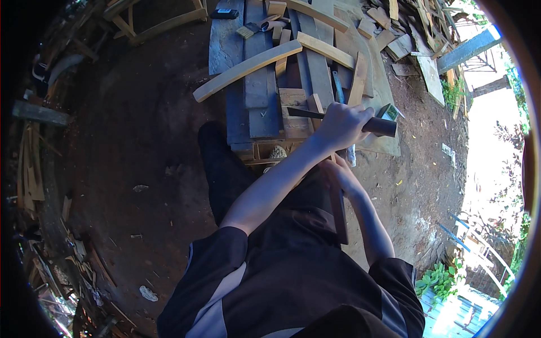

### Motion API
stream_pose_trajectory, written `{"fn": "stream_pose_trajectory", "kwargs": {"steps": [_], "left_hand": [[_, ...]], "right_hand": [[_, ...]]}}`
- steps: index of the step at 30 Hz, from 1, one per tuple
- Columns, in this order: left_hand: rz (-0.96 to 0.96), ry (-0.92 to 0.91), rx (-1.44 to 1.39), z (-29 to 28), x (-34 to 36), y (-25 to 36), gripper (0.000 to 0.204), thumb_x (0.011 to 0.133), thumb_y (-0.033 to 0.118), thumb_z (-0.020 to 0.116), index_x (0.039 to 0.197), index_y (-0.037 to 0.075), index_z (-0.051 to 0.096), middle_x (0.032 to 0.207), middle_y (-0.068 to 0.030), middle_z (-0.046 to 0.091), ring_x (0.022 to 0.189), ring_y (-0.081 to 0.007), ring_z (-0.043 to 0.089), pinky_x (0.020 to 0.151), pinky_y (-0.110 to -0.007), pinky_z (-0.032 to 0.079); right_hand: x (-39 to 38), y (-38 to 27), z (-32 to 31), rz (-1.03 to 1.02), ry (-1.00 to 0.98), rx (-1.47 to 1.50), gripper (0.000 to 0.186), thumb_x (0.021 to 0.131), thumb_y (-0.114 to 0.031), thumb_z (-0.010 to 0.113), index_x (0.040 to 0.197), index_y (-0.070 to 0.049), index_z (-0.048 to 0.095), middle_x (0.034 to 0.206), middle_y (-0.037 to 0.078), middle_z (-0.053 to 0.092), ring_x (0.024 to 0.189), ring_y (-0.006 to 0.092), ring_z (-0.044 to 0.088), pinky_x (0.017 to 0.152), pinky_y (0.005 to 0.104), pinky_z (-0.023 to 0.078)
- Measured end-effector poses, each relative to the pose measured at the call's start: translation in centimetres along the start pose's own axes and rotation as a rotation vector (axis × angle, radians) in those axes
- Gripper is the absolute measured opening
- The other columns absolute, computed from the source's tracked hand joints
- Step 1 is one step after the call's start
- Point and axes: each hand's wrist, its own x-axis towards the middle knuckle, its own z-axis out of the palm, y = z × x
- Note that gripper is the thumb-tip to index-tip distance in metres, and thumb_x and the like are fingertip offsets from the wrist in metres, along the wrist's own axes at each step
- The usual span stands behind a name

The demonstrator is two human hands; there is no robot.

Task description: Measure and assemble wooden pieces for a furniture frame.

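Observation:
My left hand (345, 124) is wrapped over the head of an adze-like tool (383, 127). Its thin dark blade sticks out to the left of the fist, and a thick, round dark end juts out to the right. Just below, my right hand (341, 173) is closed round a brown wooden handle (338, 211) that points back toward my body. The left hand hides where head and handle meet. Beyond the hands stands a low bench (262, 124) of dark planks, with a reddish wooden block (294, 100) at its near end.
A curved pale wood piece (248, 70) and straighter battens (327, 49) lie across the bench. A paintbrush (248, 31) and a small black box (224, 14) sit at its far left. Scrap wood (389, 39) is piled at far right, and a wooden frame (163, 25) stands at far left.

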Motion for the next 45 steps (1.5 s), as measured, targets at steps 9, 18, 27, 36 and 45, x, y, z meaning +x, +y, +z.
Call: {"fn": "stream_pose_trajectory", "kwargs": {"steps": [9, 18, 27, 36, 45], "left_hand": [[0.045, 0.023, -0.041, 0.0, -0.5, -0.4, 0.026, 0.069, 0.021, 0.077, 0.086, 0.012, 0.059, 0.071, -0.0042, 0.064, 0.063, -0.0252, 0.067, 0.056, -0.039, 0.052], [0.069, -0.048, -0.07, -0.5, -0.7, 0.1, 0.028, 0.068, 0.019, 0.078, 0.088, 0.012, 0.06, 0.073, -0.0047, 0.064, 0.066, -0.0258, 0.068, 0.059, -0.038, 0.053], [0.079, -0.082, -0.118, -0.8, -0.8, 0.0, 0.023, 0.071, 0.018, 0.076, 0.088, 0.012, 0.061, 0.07, -0.0077, 0.066, 0.066, -0.0278, 0.068, 0.061, -0.04, 0.054], [-0.035, -0.127, -0.075, -0.2, 0.3, -0.2, 0.021, 0.074, 0.023, 0.074, 0.082, 0.011, 0.06, 0.065, -0.0109, 0.064, 0.064, -0.0324, 0.067, 0.058, -0.042, 0.053], [-0.056, -0.266, 0.008, 1.9, -0.2, -0.7, 0.021, 0.075, 0.026, 0.075, 0.083, 0.012, 0.061, 0.065, -0.0117, 0.065, 0.065, -0.0328, 0.068, 0.06, -0.043, 0.055]], "right_hand": [[0.5, 0.8, 2.1, 0.091, -0.079, 0.189, 0.017, 0.091, -0.02, 0.056, 0.101, -0.008, 0.05, 0.067, 0.004, 0.049, 0.046, 0.014, 0.047, 0.041, 0.0276, 0.042], [-0.7, 0.6, 4.0, 0.264, -0.165, 0.428, 0.016, 0.092, -0.022, 0.055, 0.099, -0.009, 0.049, 0.067, 0.003, 0.047, 0.052, 0.0153, 0.047, 0.046, 0.0312, 0.043], [-0.8, 0.7, 4.4, 0.244, -0.142, 0.444, 0.016, 0.089, -0.021, 0.055, 0.096, -0.008, 0.048, 0.066, 0.004, 0.047, 0.051, 0.0161, 0.046, 0.046, 0.0313, 0.043], [-0.9, 0.8, 4.5, 0.271, -0.173, 0.5, 0.017, 0.089, -0.022, 0.055, 0.092, -0.007, 0.048, 0.065, 0.005, 0.047, 0.049, 0.016, 0.045, 0.046, 0.0308, 0.041], [-1.1, 0.6, 4.6, 0.267, -0.141, 0.513, 0.016, 0.091, -0.023, 0.053, 0.091, -0.008, 0.049, 0.066, 0.004, 0.047, 0.049, 0.0155, 0.044, 0.046, 0.0297, 0.041]]}}
